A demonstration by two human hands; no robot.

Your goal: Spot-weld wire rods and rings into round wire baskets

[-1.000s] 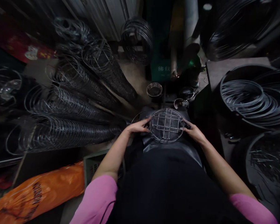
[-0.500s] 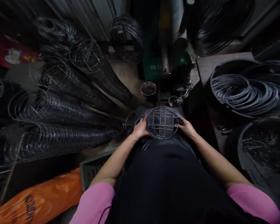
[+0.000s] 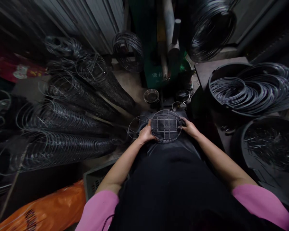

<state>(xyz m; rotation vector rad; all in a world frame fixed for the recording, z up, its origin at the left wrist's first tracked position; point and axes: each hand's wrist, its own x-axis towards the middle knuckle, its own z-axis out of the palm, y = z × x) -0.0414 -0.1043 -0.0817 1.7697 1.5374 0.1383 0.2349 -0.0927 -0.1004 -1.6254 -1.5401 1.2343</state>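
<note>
A round wire rack (image 3: 166, 125) with a grid of crossed wires lies flat on my lap, on a dark apron (image 3: 168, 179). My left hand (image 3: 145, 134) grips its left rim with curled fingers. My right hand (image 3: 189, 127) holds the right rim, fingers closed on the wire. A single loose wire ring (image 3: 136, 126) sits just left of my left hand.
Long rows of stacked wire rings (image 3: 62, 128) lie on the left. A green machine (image 3: 160, 64) stands ahead, with small metal bowls (image 3: 151, 95) at its foot. Black tubs hold wire hoops (image 3: 250, 91) and short wire pieces (image 3: 269, 147) on the right. An orange bag (image 3: 45, 211) lies lower left.
My left hand went from fingers stretched along the rack's rim to curled around it. The rack stays on my lap; the view has shifted slightly.
</note>
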